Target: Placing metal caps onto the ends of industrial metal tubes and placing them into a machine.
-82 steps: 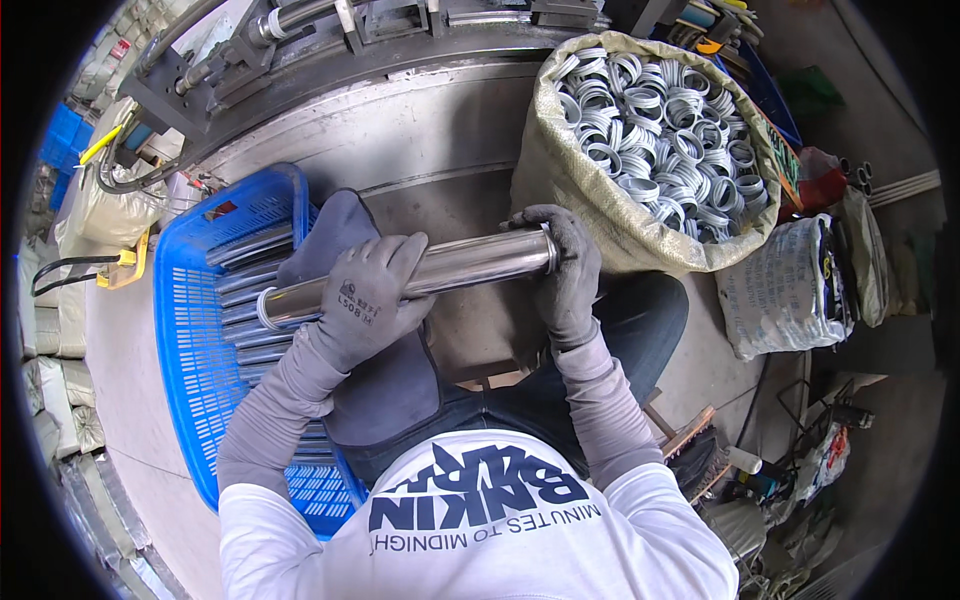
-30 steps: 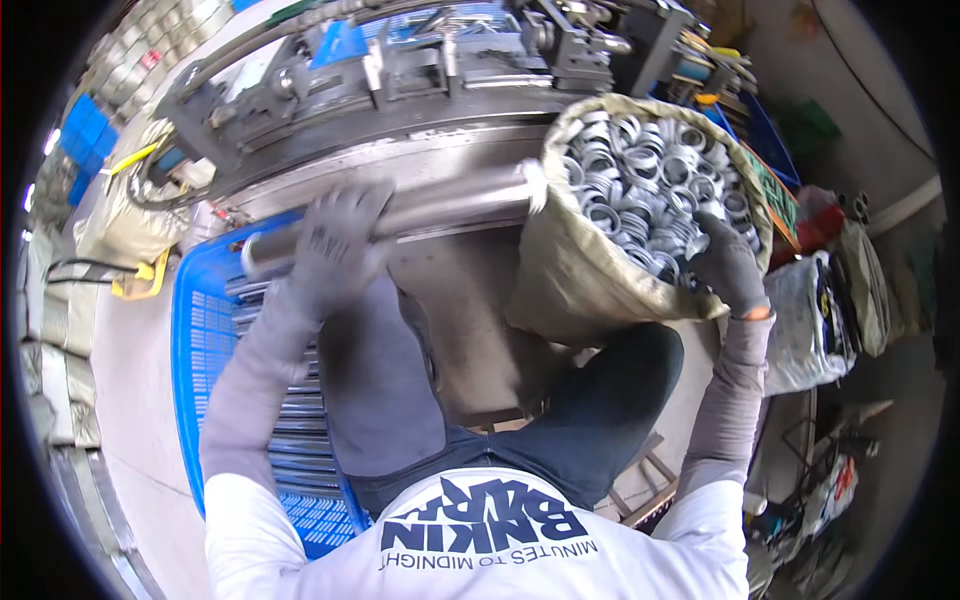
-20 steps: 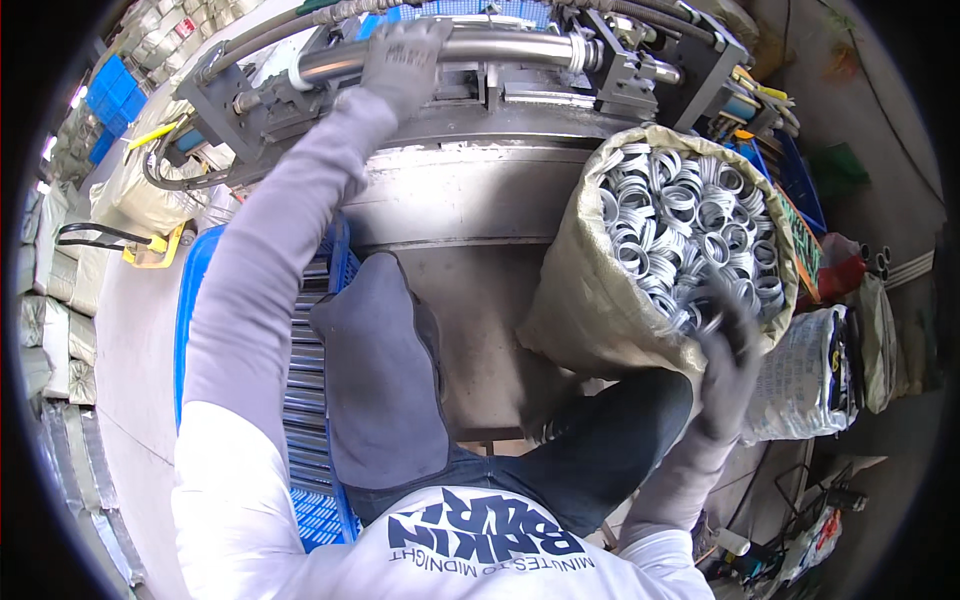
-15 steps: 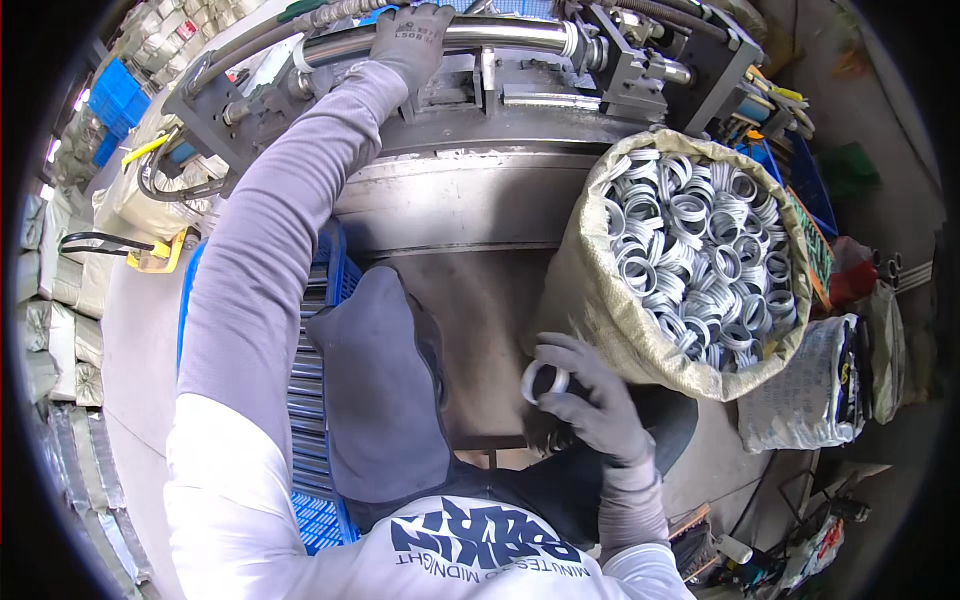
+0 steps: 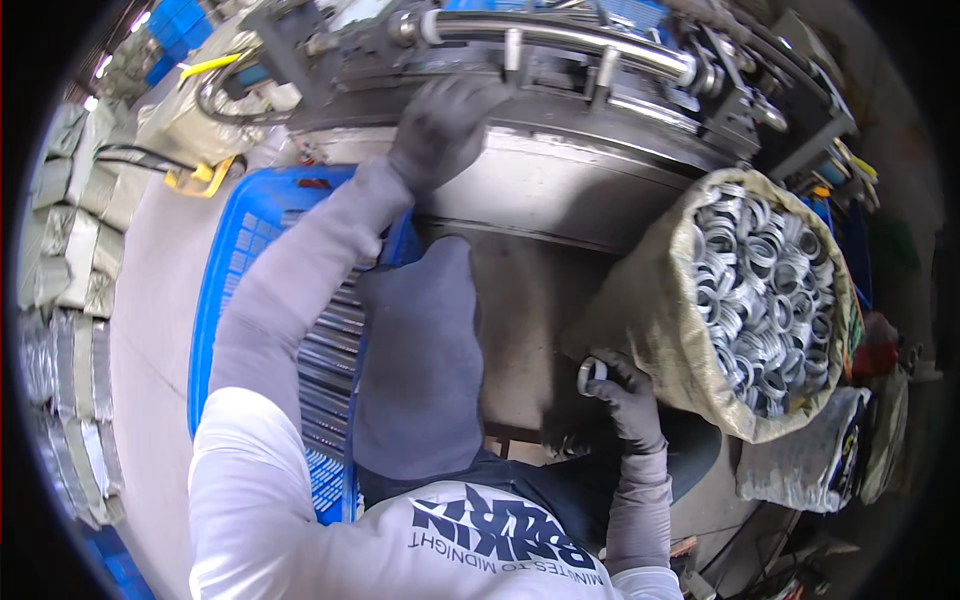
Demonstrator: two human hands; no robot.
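My left hand point(image 5: 445, 135), in a grey glove, is in front of the machine's near edge, below the metal tube point(image 5: 560, 36). It is blurred, but its fingers look loosely stretched and nothing shows in them. The shiny tube lies across the machine point(image 5: 640, 108), with a pale ring near each end. My right hand point(image 5: 632, 400), also gloved, pinches a pale grey ring point(image 5: 591, 376) between thumb and fingers, just left of the sack. The woven sack point(image 5: 640, 290) is full of similar rings point(image 5: 765, 290).
To my left, a blue basket point(image 5: 207, 340) holds several metal tubes point(image 5: 325, 385) under my left forearm. A grey pad or cloth point(image 5: 425, 360) covers my left leg. Wrapped bundles point(image 5: 60, 250) are stacked at far left. A grey-white bag point(image 5: 805, 450) stands by the sack.
My left hand has let go of the tube on the machine and come back toward me. The right hand still holds the ring. The whole view has shifted toward the left.
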